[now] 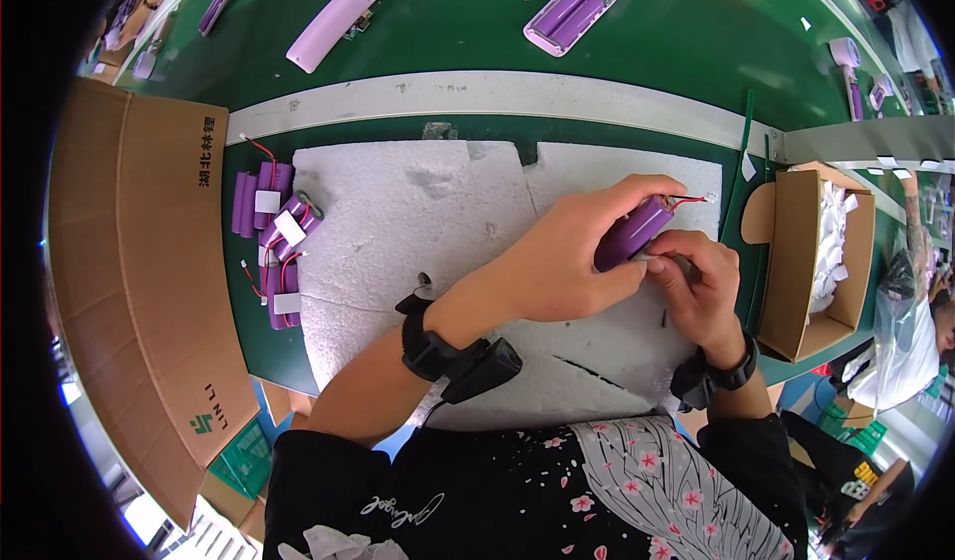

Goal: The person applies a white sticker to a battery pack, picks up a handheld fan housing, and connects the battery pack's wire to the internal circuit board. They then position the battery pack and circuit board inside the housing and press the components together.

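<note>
My left hand (pixel 562 262) is wrapped round a purple battery pack (pixel 634 234), held tilted above the white foam sheet (pixel 418 202). Short red and black wires with a small white connector (pixel 709 198) stick out from the pack's upper end. Thumb and forefinger of my right hand (pixel 701 286) are pinched together at the pack's lower edge, on something too small to make out. More purple battery packs (pixel 284 301), with wires and white patches, lie in a loose group along the foam's left edge.
A tall cardboard box (pixel 159 262) stands at the left. To the right, an open carton (pixel 796 262) holds crumpled white scraps (pixel 831 247). Beyond a metal rail (pixel 497 91), purple handheld fans (pixel 343 13), some with battery compartments exposed, lie on a green surface (pixel 458 33).
</note>
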`<state>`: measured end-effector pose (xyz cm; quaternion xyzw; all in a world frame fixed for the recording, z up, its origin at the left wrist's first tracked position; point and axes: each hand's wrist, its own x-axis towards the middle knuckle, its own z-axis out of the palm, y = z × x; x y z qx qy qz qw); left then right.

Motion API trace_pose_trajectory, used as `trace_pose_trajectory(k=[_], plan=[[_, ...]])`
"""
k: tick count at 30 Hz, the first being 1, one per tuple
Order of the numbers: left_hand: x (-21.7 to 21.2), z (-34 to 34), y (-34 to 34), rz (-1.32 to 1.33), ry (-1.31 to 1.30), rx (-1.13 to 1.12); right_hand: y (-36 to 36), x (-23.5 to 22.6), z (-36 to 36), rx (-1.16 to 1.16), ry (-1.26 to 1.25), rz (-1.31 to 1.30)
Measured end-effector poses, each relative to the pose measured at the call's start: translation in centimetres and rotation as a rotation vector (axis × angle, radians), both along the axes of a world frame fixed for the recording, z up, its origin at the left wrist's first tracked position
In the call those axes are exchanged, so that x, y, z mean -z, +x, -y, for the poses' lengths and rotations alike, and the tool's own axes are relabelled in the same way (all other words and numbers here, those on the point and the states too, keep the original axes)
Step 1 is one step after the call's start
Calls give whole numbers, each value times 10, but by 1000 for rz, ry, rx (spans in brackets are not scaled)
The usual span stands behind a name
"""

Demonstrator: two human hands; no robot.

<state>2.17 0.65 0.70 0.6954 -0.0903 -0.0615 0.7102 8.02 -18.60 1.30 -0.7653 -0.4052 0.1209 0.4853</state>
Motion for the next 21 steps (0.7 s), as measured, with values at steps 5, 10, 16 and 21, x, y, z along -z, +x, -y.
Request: trace_pose_trajectory(k=[5, 10, 16, 21], plan=[[-4, 0, -1, -46, -15, -1, -2, 2, 1, 32, -9, -16], [-1, 0, 0, -13, 0, -18, 0, 2, 0, 7, -5, -5], [-1, 1, 0, 28, -1, -28, 0, 3, 0, 39, 0, -8], [-1, 2, 0, 19, -17, -39, -1, 4, 0, 55, 24, -38]])
